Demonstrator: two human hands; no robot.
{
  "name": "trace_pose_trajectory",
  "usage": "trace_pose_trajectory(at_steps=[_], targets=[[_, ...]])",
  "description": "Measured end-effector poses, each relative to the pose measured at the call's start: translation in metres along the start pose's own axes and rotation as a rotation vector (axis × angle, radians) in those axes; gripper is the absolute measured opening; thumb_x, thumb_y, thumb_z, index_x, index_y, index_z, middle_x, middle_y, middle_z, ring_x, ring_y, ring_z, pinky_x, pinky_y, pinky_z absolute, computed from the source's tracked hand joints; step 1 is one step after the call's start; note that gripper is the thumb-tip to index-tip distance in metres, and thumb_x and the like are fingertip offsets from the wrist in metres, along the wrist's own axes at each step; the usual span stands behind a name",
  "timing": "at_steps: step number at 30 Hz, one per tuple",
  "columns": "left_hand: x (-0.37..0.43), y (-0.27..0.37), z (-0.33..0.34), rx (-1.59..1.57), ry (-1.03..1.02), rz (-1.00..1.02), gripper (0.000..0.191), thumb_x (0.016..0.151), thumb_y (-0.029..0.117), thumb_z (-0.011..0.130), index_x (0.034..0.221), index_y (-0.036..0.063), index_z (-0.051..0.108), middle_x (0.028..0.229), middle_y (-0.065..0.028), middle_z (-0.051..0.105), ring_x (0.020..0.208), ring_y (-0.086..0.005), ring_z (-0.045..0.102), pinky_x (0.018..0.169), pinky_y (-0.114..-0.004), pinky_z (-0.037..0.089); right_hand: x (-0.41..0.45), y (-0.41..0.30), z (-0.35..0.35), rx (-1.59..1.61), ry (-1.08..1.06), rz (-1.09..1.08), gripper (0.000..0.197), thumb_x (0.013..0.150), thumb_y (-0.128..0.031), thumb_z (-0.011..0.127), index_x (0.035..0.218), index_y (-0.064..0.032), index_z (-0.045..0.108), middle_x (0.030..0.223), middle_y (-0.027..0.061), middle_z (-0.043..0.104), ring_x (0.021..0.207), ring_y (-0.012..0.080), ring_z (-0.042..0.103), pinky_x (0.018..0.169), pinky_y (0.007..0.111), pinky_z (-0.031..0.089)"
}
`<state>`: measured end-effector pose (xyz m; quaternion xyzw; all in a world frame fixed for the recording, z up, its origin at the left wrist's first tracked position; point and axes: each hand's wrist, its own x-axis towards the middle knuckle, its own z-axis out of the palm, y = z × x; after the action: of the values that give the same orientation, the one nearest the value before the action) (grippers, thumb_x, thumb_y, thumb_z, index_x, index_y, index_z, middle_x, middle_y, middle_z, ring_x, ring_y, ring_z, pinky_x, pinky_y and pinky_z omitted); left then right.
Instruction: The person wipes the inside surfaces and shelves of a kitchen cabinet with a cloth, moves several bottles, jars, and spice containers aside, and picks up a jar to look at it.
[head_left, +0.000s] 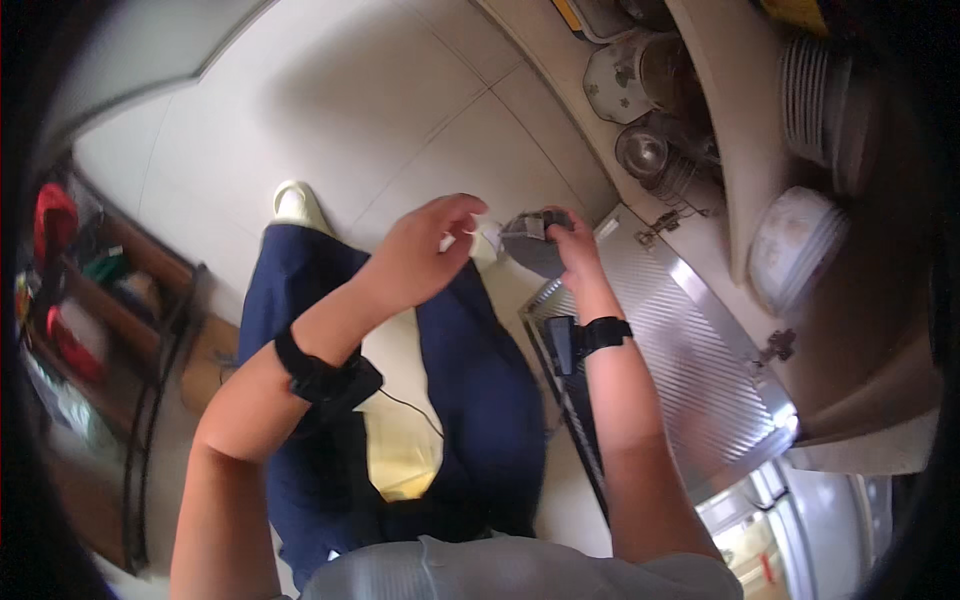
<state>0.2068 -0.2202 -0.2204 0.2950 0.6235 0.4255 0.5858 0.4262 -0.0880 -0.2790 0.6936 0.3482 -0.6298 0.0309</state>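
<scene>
My right hand (576, 247) grips a grey, rounded object (536, 251), with the thumb on top of it. A paler patch shows on its upper side; blur hides whether it is cloth or something stiffer. Left of it, my left hand (427, 247) is raised above my knees with its fingers bent and the thumb apart. Nothing can be made out in it. Beneath my right forearm extends an opened cabinet door (660, 360) with a ribbed, silvery inner face.
The cabinet at right holds stacked bowls (796, 244), a row of plates (804, 105), a patterned dish (615, 82) and a metal vessel (645, 152). A hinge (660, 227) joins door and frame. At left stands a rack (142, 330) with red items. Pale tiles (420, 97) cover the floor.
</scene>
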Motion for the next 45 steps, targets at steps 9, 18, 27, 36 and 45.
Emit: trace_pose_trajectory(at_steps=[9, 18, 27, 36, 45], targets=[[0.091, -0.078, -0.006, 0.159, -0.291, -0.023, 0.024, 0.084, -0.001, 0.049, 0.108, 0.0018, 0.051, 0.088, -0.0065, 0.057, 0.081, -0.0119, 0.055, 0.073, -0.024, 0.046, 0.163, 0.061, -0.113, -0.538, 0.637, -0.199, 0.037, 0.075, -0.004, 0.055, 0.111, -0.0030, 0.051, 0.106, 0.0161, 0.055, 0.093, 0.0260, 0.057, 0.075, 0.034, 0.047], [0.136, -0.147, -0.002, 0.193, -0.493, -0.019, 0.024, 0.084, -0.001, 0.049, 0.108, 0.0024, 0.050, 0.089, -0.0042, 0.055, 0.083, -0.0101, 0.054, 0.075, -0.023, 0.045, 0.196, 0.053, -0.165, -1.004, 1.098, -0.696, 0.032, 0.077, -0.008, 0.057, 0.107, -0.0003, 0.050, 0.104, 0.0186, 0.051, 0.101, 0.0344, 0.050, 0.081, 0.043, 0.046], [0.137, -0.097, 0.031, 0.401, -0.718, 0.070, 0.022, 0.082, 0.004, 0.053, 0.104, 0.0016, 0.053, 0.090, -0.0092, 0.059, 0.080, -0.0166, 0.058, 0.074, -0.028, 0.047, 0.240, 0.072, -0.136, -0.762, 1.263, -0.506, 0.048, 0.072, -0.020, 0.062, 0.110, 0.0052, 0.046, 0.112, 0.0233, 0.047, 0.110, 0.0379, 0.040, 0.097, 0.046, 0.032], [0.144, -0.110, 0.017, 0.212, -0.654, -0.022, 0.022, 0.084, 0.002, 0.052, 0.106, 0.0026, 0.052, 0.089, -0.0049, 0.057, 0.083, -0.0105, 0.054, 0.074, -0.023, 0.045, 0.234, 0.077, -0.097, -0.734, 1.217, -0.698, 0.049, 0.067, -0.002, 0.063, 0.113, -0.0021, 0.048, 0.122, 0.0189, 0.043, 0.112, 0.0372, 0.039, 0.097, 0.046, 0.033], [0.143, -0.122, 0.001, 0.062, -0.630, -0.112, 0.021, 0.085, 0.001, 0.051, 0.106, 0.0018, 0.052, 0.090, -0.0040, 0.057, 0.085, -0.0094, 0.054, 0.074, -0.022, 0.045, 0.227, 0.052, -0.032, -0.640, 1.074, -0.844, 0.053, 0.067, -0.001, 0.064, 0.117, -0.0035, 0.046, 0.127, 0.0196, 0.038, 0.119, 0.0369, 0.034, 0.101, 0.046, 0.030]])
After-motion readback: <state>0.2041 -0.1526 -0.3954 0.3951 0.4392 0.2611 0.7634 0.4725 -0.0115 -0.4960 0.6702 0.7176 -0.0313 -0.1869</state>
